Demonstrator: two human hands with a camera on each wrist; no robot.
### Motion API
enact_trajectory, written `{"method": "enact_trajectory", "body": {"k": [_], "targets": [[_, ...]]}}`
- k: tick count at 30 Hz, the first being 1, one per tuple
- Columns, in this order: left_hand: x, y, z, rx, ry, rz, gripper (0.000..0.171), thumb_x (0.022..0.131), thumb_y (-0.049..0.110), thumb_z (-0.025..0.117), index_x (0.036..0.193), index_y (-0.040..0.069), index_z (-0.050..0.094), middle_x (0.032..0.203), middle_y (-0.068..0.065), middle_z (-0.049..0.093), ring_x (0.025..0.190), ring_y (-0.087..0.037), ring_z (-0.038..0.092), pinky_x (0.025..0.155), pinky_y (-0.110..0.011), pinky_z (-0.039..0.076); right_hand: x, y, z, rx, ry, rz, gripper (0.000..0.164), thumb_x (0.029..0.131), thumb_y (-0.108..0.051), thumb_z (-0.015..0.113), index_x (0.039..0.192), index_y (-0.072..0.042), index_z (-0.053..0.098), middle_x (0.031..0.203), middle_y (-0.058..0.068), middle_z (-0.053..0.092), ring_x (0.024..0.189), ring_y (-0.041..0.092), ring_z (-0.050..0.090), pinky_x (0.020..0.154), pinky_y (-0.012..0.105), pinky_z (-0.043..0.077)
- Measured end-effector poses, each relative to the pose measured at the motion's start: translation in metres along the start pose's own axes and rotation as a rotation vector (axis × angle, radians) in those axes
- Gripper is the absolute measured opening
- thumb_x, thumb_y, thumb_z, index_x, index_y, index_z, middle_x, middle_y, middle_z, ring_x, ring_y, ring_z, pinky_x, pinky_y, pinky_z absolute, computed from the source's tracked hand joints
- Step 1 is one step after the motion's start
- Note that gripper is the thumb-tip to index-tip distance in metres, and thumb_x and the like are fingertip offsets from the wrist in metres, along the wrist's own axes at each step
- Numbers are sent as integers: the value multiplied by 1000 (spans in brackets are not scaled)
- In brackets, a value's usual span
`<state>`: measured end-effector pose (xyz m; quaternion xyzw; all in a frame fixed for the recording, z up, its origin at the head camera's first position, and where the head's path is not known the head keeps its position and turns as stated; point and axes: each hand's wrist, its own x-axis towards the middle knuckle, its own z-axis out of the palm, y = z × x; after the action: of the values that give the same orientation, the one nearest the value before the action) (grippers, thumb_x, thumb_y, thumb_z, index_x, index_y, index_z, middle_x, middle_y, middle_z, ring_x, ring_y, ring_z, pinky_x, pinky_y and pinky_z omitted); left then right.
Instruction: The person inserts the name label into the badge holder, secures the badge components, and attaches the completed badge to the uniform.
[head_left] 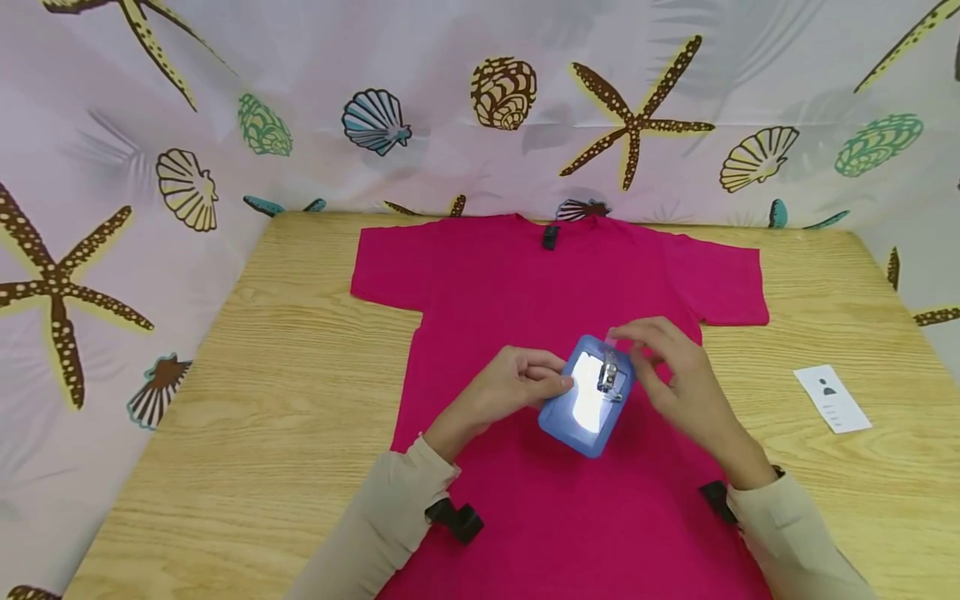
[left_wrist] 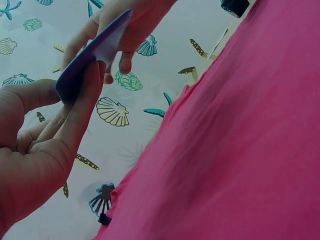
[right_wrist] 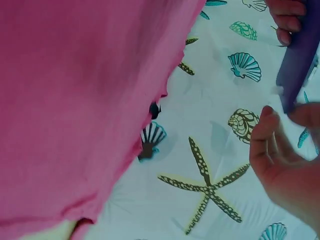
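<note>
A blue badge holder [head_left: 566, 432] with a clear, glaring window is held up over the bright pink T-shirt [head_left: 517, 292]. My left hand [head_left: 510, 383] pinches its left edge, thumb on the front and fingers behind, as the left wrist view also shows. A metal clip [head_left: 608, 373] on a clear strap lies across the holder's upper right. My right hand [head_left: 686, 392] is at that top corner, index fingertip at the strap's end and thumb by the holder's edge. In the right wrist view the holder [right_wrist: 299, 62] appears edge-on, its corner between right thumb and index finger.
A small white card [head_left: 832, 398] with a printed person icon lies on the wooden table [head_left: 300, 358], right of the shirt. A black tag [head_left: 551, 237] shows at the shirt's collar. Cloth [head_left: 450, 175] printed with shells and starfish hangs behind the table.
</note>
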<state>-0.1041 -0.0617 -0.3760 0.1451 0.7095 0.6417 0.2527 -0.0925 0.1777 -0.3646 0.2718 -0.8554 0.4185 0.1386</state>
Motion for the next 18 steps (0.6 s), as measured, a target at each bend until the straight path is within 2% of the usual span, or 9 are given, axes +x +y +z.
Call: {"method": "enact_trajectory", "body": {"k": [2, 4, 9, 14, 18], "targets": [[0, -1, 0, -5, -2, 4, 28, 90, 13, 66, 113, -3, 65, 80, -4, 67, 80, -15, 66, 76, -34, 58, 0, -1, -1, -107, -42, -116, 46, 76, 17, 68, 113, -10, 68, 115, 9, 58, 98, 17, 56, 74, 22, 52], [0, -2, -1, -7, -9, 4, 28, 90, 13, 65, 113, -4, 65, 83, -6, 69, 81, -15, 67, 77, -34, 58, 2, -3, -3, -195, -86, -188, 46, 72, 16, 73, 109, -12, 71, 115, 11, 56, 101, 21, 55, 72, 28, 53], [-1, -3, -3, -17, -22, -6, 28, 90, 12, 65, 112, -6, 64, 85, -7, 71, 81, -15, 68, 78, -34, 58, 6, -9, -5, -338, -172, -256, 40, 70, 10, 78, 101, -15, 74, 108, 11, 56, 96, 22, 55, 65, 33, 54], [-3, -5, -2, -45, -12, -22, 27, 90, 13, 66, 109, -6, 65, 77, -1, 69, 77, -14, 68, 76, -32, 57, 7, -8, -4, -317, -190, -264, 38, 68, 9, 81, 98, -12, 73, 103, 7, 57, 91, 19, 59, 66, 32, 56], [-5, -8, 2, -79, 23, -51, 27, 90, 13, 66, 109, -5, 65, 85, -5, 72, 77, -13, 67, 73, -29, 57, 7, -3, -2, -229, -159, -261, 38, 68, 10, 80, 99, -9, 71, 100, 3, 59, 90, 15, 60, 70, 29, 56]]}}
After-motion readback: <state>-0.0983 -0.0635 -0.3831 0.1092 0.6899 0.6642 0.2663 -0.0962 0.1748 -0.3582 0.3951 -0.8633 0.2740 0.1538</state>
